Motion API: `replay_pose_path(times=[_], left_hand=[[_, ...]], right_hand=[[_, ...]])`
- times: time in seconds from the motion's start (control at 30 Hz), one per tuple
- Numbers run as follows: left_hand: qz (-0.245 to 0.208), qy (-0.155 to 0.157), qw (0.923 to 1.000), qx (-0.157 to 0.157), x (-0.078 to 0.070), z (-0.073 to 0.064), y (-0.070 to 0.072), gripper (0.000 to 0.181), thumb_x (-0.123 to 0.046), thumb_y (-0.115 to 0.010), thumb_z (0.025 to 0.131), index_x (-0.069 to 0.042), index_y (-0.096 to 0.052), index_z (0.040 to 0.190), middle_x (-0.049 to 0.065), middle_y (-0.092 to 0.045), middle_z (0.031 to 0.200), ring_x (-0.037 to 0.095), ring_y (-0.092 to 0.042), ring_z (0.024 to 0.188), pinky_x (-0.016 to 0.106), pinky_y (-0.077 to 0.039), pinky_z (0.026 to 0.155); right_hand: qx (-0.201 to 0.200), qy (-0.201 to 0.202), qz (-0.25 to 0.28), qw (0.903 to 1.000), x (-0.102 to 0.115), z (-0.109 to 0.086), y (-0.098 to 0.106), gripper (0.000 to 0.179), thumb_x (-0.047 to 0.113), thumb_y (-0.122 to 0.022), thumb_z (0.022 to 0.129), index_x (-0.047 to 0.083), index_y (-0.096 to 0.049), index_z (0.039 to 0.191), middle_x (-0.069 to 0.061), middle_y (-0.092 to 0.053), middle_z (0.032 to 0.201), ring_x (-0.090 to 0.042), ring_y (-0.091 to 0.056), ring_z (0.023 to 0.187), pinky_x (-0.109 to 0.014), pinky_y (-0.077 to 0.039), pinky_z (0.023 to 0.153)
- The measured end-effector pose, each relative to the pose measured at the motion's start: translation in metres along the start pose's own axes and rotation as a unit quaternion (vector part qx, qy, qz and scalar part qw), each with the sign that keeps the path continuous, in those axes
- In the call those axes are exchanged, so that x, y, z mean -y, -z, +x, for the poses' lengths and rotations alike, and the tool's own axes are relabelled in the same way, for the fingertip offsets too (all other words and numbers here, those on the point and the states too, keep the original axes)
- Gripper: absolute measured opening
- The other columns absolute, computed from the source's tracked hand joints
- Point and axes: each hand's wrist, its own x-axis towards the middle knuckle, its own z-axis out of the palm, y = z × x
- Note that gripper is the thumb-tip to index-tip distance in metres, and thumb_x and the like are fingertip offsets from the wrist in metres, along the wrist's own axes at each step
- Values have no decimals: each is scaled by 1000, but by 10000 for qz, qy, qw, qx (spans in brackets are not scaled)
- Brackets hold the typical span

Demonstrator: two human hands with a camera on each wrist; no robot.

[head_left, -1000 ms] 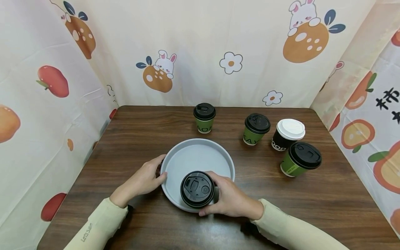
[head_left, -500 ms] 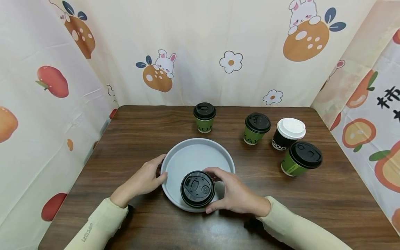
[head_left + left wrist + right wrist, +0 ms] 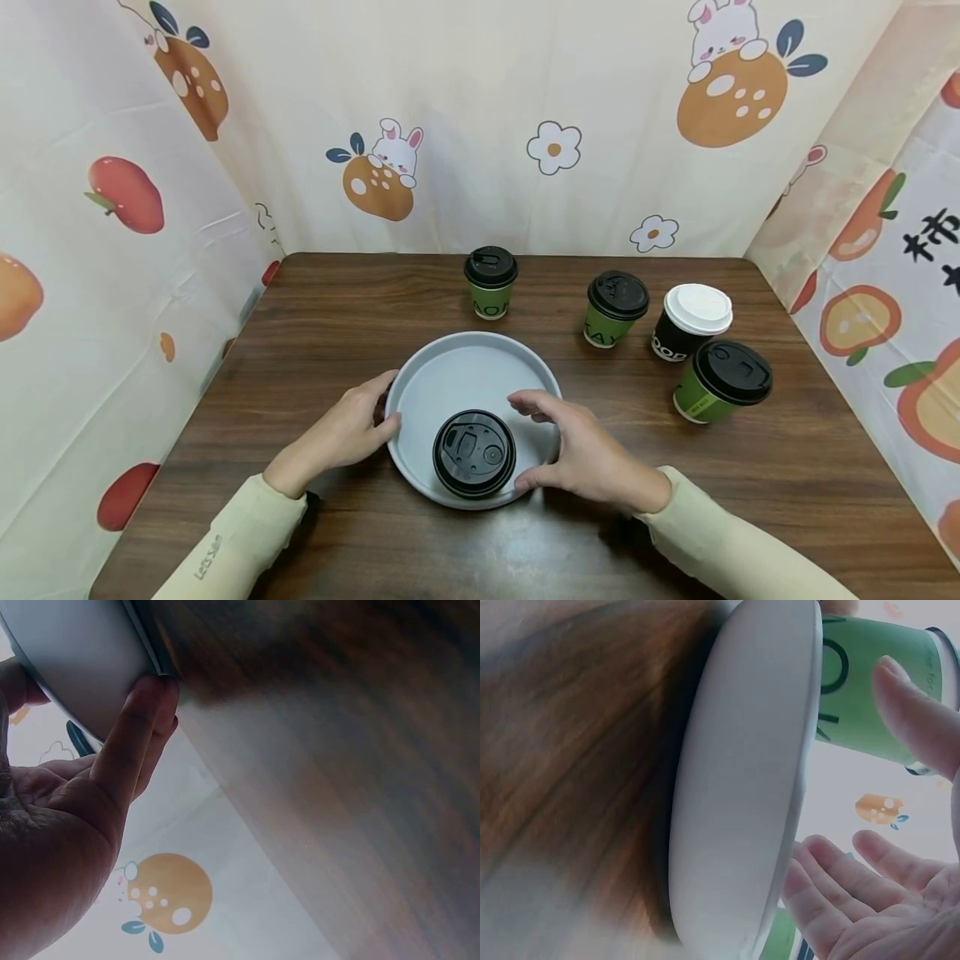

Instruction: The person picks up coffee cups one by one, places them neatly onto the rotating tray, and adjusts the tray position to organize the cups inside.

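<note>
A round light-grey tray (image 3: 450, 375) lies on the table. On its near part stands a paper coffee cup with a black lid (image 3: 474, 454); its green side (image 3: 877, 682) shows in the right wrist view. My left hand (image 3: 348, 425) holds the tray's left rim, thumb over the edge and fingers along the outer wall. In the left wrist view, fingertips (image 3: 154, 694) press against the tray wall (image 3: 82, 660). Just right of the cup, my right hand (image 3: 588, 454) hovers at the tray's right rim, thumb and fingers spread apart around nothing.
One green cup with a black lid (image 3: 491, 283) stands behind the tray. To the right are a second green cup (image 3: 617, 308), a black cup with a white lid (image 3: 690, 321) and a larger green cup (image 3: 720, 383). Printed curtains (image 3: 480, 67) enclose the wooden table (image 3: 337, 308).
My right hand has let go of the cup on the tray and drawn back to the right, its fingers spreading. The cup, tray and left hand have stayed put.
</note>
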Motion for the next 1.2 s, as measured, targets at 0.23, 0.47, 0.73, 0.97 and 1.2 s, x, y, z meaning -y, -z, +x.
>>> replay_pose_path(times=[0.23, 0.47, 0.73, 0.97, 1.2], left_hand=[[15, 18, 10000, -6, 0, 0, 0, 58, -7, -63, 94, 2, -43, 148, 15, -64, 124, 12, -65, 94, 27, -56, 74], [-6, 4, 10000, -5, 0, -1, -1, 58, -7, -63, 95, 2, -43, 148, 15, -64, 124, 12, -65, 93, 27, -56, 74], [-33, 14, 10000, 1, 0, -1, -1, 58, -6, -63, 95, 2, -43, 148, 15, -64, 125, 13, -66, 95, 27, -56, 75], [37, 15, 10000, -7, 0, 0, 0, 57, -7, -63, 94, 2, -43, 148, 15, -64, 126, 13, -65, 95, 28, -56, 76], [3, 2, 10000, 11, -1, 0, 0, 57, -7, -63, 95, 2, -43, 148, 15, -64, 126, 13, -65, 95, 28, -56, 76]], right_hand=[[-175, -10, -125, 9998, -2, 2, 10, 87, 21, -98, 66, 19, -53, 141, -1, -60, 139, -29, -61, 120, -43, -47, 102], [-588, 365, -379, 9969, -11, 7, 17, 76, 22, -94, 73, 13, -55, 138, -2, -64, 133, -27, -64, 116, -37, -51, 97], [-907, 261, -499, 9943, -17, 14, 25, 59, 19, -87, 82, 12, -57, 134, -3, -65, 128, -28, -64, 115, -39, -53, 95], [-1030, 8, -529, 9933, -21, 18, 30, 52, 21, -83, 87, 9, -59, 132, -8, -66, 126, -29, -64, 114, -42, -53, 94], [-1122, -156, -567, 9919, -24, 23, 35, 54, 23, -83, 87, 6, -60, 133, -12, -66, 124, -25, -63, 114, -43, -53, 94]])
